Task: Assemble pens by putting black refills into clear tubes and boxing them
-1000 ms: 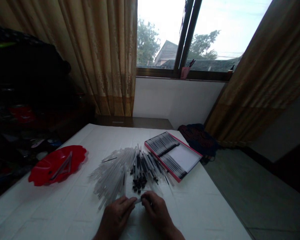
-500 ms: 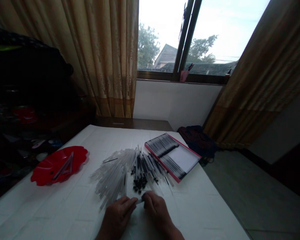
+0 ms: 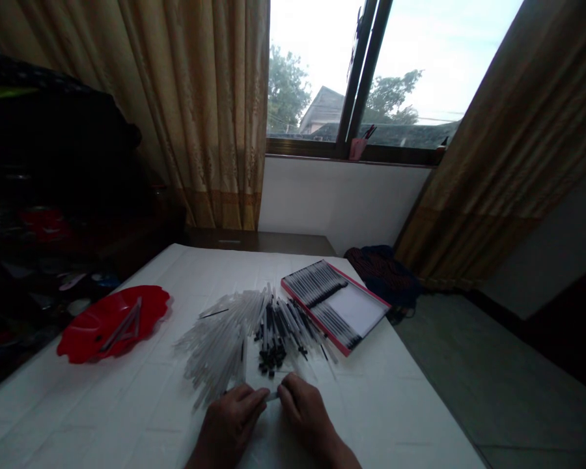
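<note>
Both hands meet at the near edge of the white table [image 3: 141,417]. My left hand [image 3: 232,420] and my right hand [image 3: 305,413] are closed, pinching one small clear pen part [image 3: 272,395] between their fingertips. Just beyond them lies a heap of clear pen barrels [image 3: 222,339] and, beside it, a pile of black-tipped pens [image 3: 278,332]. What exactly the pinched piece is stays hard to make out in the dim light.
A red-rimmed box [image 3: 356,312] with rows of pens stands to the right of the piles. On the left sits a red scalloped plate [image 3: 85,332] holding a few sticks. Dark clutter fills the left side; curtains and a window lie beyond.
The hands stay pinched on the same small piece with barely any movement; the view has shifted slightly.
</note>
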A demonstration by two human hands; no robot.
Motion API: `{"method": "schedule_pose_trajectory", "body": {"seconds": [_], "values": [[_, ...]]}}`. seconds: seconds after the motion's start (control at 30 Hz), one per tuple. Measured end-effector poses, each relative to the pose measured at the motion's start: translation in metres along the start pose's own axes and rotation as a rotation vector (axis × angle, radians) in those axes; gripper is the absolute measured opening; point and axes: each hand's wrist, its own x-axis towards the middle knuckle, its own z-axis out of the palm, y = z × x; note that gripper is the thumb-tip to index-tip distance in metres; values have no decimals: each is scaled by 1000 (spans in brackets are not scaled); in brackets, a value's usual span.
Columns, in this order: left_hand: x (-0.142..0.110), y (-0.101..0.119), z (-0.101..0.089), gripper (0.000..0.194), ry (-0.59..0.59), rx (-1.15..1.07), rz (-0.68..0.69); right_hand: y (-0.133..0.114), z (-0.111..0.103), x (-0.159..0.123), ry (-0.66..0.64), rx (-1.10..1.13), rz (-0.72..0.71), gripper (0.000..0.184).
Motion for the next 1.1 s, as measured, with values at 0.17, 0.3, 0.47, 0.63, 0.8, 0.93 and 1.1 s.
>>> {"method": "schedule_pose_trajectory", "body": {"seconds": [0.17,0.3,0.47,0.63,0.8,0.93,1.1], "values": [[2,2,-3,24,12,18,37,0,6,2,8,-82,1,50],[2,3,-5,24,7,-6,18,-6,-1,2,-21,39,48,49],[1,2,-5,24,15,-52,-36,-8,-12,-2,-11,273,50,16],[3,3,-5,23,17,-72,-29,-7,-14,-1,-45,212,66,14],[3,5,-6,23,18,-32,-6,-7,-8,-1,-21,96,66,24],[1,4,-4,22,54,-7,20,-2,-1,1,-5,-7,35,36],[0,4,-3,21,60,-11,13,-4,-3,1,-9,40,34,42]]}}
